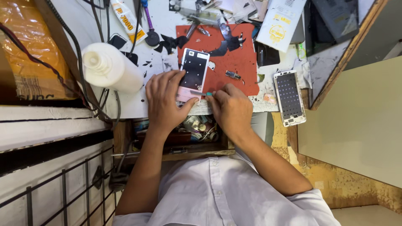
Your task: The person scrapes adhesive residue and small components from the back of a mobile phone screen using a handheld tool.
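Left hand point(164, 100): laid on the pink-edged, dark-faced phone panel point(193, 71), thumb pressed at its near end; panel held at the worktop's near edge, half on the red mat point(238, 62)
Right hand point(229, 108): fingertips pinched narrowly at the panel's near corner; whether anything is pinched cannot be told
Right edge: white phone frame point(289, 97) laid flat

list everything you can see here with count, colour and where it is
phone frame: 1, white with dark inside, on the mat under the hands
red mat: 1, red, middle of the bench
second phone frame: 1, white, right bench edge
bottle: 1, white, lying left of the hands
glue tube: 1, white and yellow, top left
cables: several, black, left side
open drawer: 1, wooden, full of small parts, below the bench
left hand: on the phone frame
right hand: at the frame's lower edge
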